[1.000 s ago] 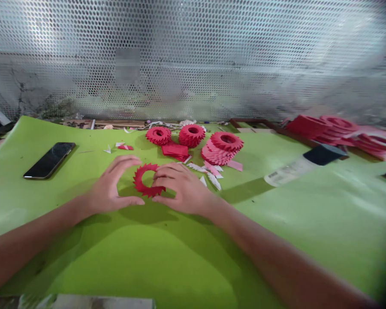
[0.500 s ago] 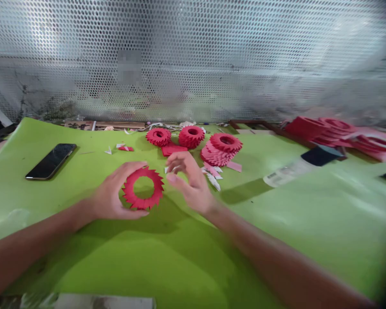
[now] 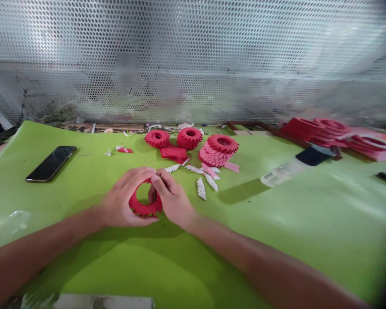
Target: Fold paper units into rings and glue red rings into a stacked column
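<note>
A red ring with a saw-toothed edge (image 3: 143, 209), looking like folded paper, is held up between both hands over the green table. My left hand (image 3: 125, 197) curves round its left side, thumb below and fingers above. My right hand (image 3: 173, 199) pinches its upper right rim, with fingertips showing through the hole. Beyond the hands lie a stack of red folded strips (image 3: 173, 152) and loose white zigzag pieces (image 3: 201, 189). Similar toothed rings stand behind: a small red one (image 3: 157, 138), a taller red stack (image 3: 189, 138) and a pink-and-red stack (image 3: 218, 151).
A black phone (image 3: 51, 164) lies at the left on the green table covering (image 3: 116, 266). A clear bottle with a dark cap (image 3: 283, 171) lies at the right. More red and pink rings (image 3: 328, 128) are piled at the far right. A perforated metal screen (image 3: 193, 64) rises behind.
My right hand has moved left and down and closed on the ring's right rim. The ring has tilted and lowered slightly in my left hand. White pieces behind my right hand are now uncovered.
</note>
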The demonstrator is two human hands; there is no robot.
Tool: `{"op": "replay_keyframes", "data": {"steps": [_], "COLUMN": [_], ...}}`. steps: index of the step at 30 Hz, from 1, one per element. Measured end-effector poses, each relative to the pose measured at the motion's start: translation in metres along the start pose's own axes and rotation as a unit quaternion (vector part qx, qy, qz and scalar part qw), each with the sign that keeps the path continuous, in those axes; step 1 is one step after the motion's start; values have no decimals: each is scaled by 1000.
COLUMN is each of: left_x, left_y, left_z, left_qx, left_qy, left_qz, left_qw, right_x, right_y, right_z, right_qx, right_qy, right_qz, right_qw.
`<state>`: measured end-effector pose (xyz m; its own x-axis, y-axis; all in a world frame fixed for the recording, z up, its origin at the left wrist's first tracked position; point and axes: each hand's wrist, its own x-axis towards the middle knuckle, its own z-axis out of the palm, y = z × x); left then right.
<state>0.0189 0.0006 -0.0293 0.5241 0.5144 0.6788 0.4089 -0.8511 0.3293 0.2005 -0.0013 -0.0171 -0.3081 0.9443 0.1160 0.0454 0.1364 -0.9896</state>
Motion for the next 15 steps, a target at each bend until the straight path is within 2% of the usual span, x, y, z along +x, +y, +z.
{"op": "replay_keyframes", "data": {"steps": [9,15], "left_x": [1,0], "left_y": [2,0], "left_z": [-2,-4], "left_qx": [-9,-9], "left_qy": [8,11], "left_qz": [-2,-28], "left_qw": [1000,999], "right_x": [2,1], "right_y": [-1,-4], "right_z": [1,-2], "right_qx": [-23,17], "right_qy": [6,33], "right_qz": [-4,8], "right_qw": [1000,999]}}
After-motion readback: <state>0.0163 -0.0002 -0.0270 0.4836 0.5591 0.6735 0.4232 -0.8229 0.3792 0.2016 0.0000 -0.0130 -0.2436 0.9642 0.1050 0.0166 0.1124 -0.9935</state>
